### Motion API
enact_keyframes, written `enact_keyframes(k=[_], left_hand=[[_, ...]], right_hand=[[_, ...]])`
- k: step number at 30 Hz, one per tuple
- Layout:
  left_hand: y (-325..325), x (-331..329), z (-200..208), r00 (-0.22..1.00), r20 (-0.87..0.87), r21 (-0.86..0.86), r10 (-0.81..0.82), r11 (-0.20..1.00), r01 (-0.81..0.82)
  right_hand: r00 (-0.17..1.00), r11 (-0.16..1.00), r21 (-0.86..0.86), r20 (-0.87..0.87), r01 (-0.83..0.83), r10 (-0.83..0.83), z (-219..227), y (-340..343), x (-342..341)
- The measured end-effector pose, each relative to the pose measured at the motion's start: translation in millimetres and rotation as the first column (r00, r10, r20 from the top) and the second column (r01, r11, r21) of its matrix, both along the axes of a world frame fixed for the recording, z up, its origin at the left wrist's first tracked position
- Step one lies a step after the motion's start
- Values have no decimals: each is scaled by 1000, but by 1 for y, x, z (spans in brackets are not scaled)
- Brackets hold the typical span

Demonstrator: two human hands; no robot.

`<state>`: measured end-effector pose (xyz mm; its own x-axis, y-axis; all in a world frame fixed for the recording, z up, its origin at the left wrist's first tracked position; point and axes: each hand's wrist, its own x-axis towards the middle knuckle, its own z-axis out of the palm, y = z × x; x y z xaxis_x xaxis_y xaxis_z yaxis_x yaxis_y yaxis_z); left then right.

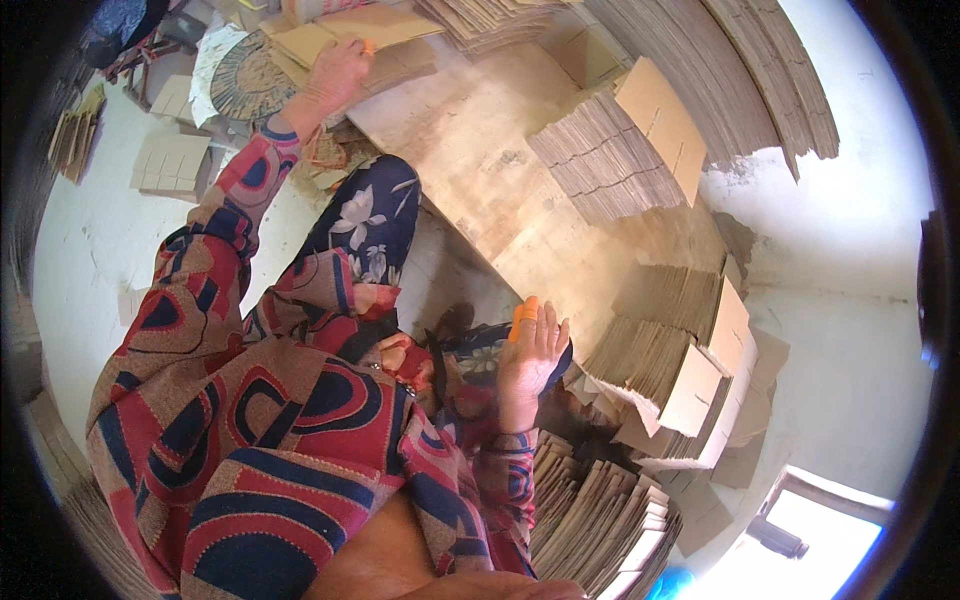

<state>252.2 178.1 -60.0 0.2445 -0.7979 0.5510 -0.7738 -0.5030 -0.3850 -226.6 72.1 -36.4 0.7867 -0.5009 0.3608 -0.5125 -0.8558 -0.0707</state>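
My left hand reaches out to the upper left, its fingers curled at the near edge of a tan cardboard sheet that lies over other flat cardboard. An orange cover shows at one of its fingertips, and the sheet partly hides the fingers. Nearer my body, my right hand hovers over or rests on my knee by the table edge; I cannot tell whether it touches. Its fingers are stretched out, with orange covers on the thumb side, and nothing is in it.
The wooden table runs diagonally before me. On it stand a slotted cardboard stack and, nearer, bundles of cardboard pieces. Tall cardboard piles line the wall. More upright cardboard sits by my right arm. A round ridged object is at upper left.
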Motion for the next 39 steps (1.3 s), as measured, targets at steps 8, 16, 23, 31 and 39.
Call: enact_keyframes(k=[8, 16, 23, 31, 39], left_hand=[[-16, 8, -38, 860, -488, 262, 148, 965, -18], [-29, -94, 6, 777, -540, -110, -323, 943, 315], [-34, -177, -15, 612, -711, -38, -345, 889, 457], [-41, -171, -11, 653, -679, -7, -337, 892, 452], [-100, -170, 31, 602, -611, -169, -513, 828, 534]], right_hand=[[980, 951, -234, 29, 201, -199, 50, -56, -77], [706, 710, -306, -145, 635, -694, 122, -180, -127], [449, 511, -169, -302, 843, -841, 109, -253, -122], [685, 748, -223, -301, 626, -663, 98, -267, -129], [730, 704, -240, 31, 669, -683, 135, -265, -150]])
